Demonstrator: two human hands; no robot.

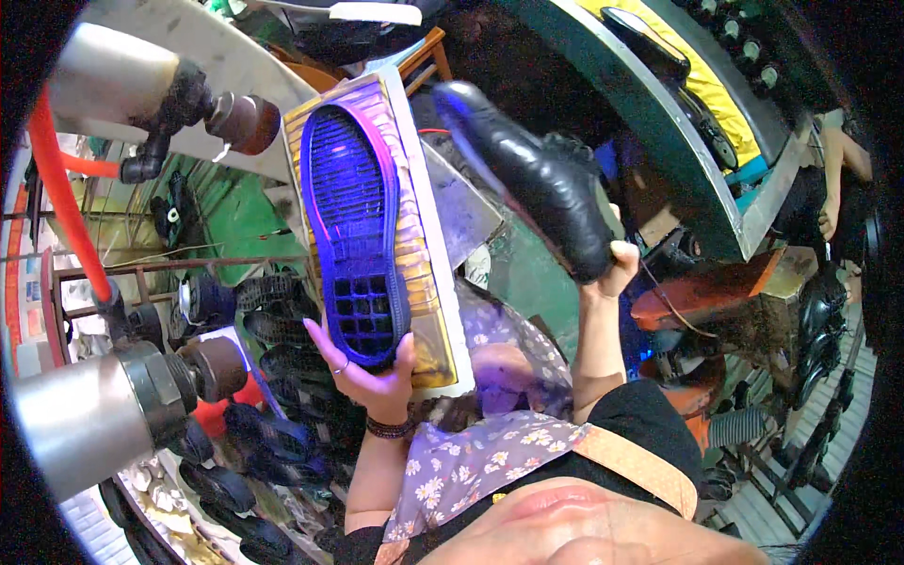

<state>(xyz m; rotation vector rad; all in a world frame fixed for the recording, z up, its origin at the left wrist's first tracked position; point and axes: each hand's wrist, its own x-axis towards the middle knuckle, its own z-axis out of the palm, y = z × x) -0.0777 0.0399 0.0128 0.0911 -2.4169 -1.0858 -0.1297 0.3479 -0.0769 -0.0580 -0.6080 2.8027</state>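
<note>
Our left grip point(375, 379) holds a dark sole point(350, 226) by its heel, thumb along the right edge and fingers along the left. Its toe points up and its inner face is toward us, ribbed at the front and divided into square cells at the heel, tinted by blue and pink light. Our right grip point(617, 268) holds a black shoe point(537, 184) by its lower end, right of the sole and apart from it, with the shoe's toe slanting up and left. Behind the sole is a panel point(430, 356), yellow-brown and ribbed, with a pale border; we cannot tell whether the two touch. Below the sole we wear a beaded bracelet point(388, 428) and, further to its lower right, a flowered apron point(471, 461). Left of the sole are two metal cylinders, an upper one point(113, 80) and a lower one point(89, 419), with a red hose point(71, 207) between. Dark shoe parts point(268, 438) crowd the sole's lower left. Well to its upper right, a table point(659, 122) carries black footwear point(711, 130) and a yellow sheet point(727, 105). Far right of the sole is another person's arm point(831, 179).
</note>
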